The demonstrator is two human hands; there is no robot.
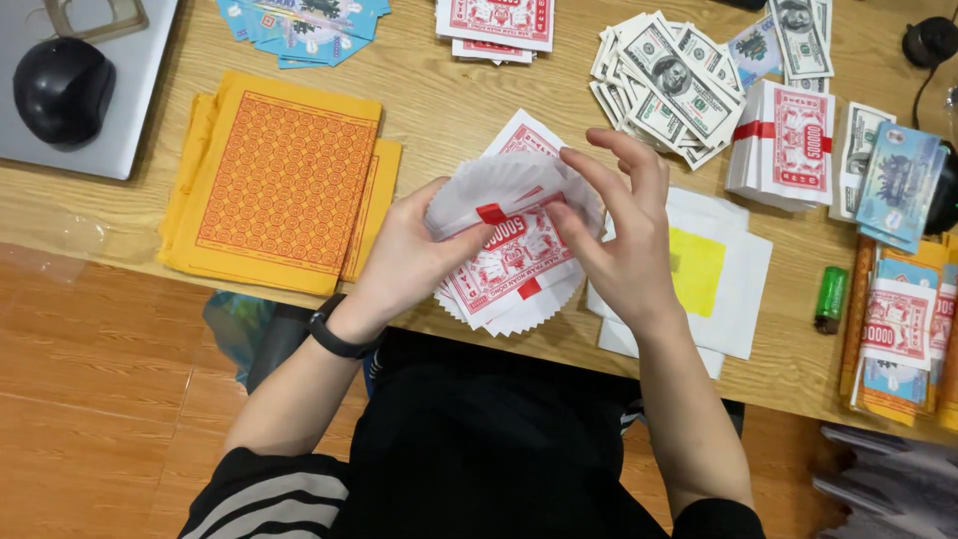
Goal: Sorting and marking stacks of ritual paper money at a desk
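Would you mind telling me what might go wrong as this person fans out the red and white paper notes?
The fanned stack of red and white notes juts past the table edge, pinched only between the left hand and right hand, so loose sheets might slide onto the person's lap. A wider sweep of the right hand might also nudge the white sheets with the yellow square toward that edge.

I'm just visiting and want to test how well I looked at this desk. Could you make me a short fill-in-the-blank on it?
1. Both hands fan out a stack of red-and-white paper notes over the wooden ____.
2. The left hand has a black ____ on its wrist.
3. Under the white sheets by the right hand, a ____ square shows.
4. The small lighter is ____.

Missing words: table; band; yellow; green
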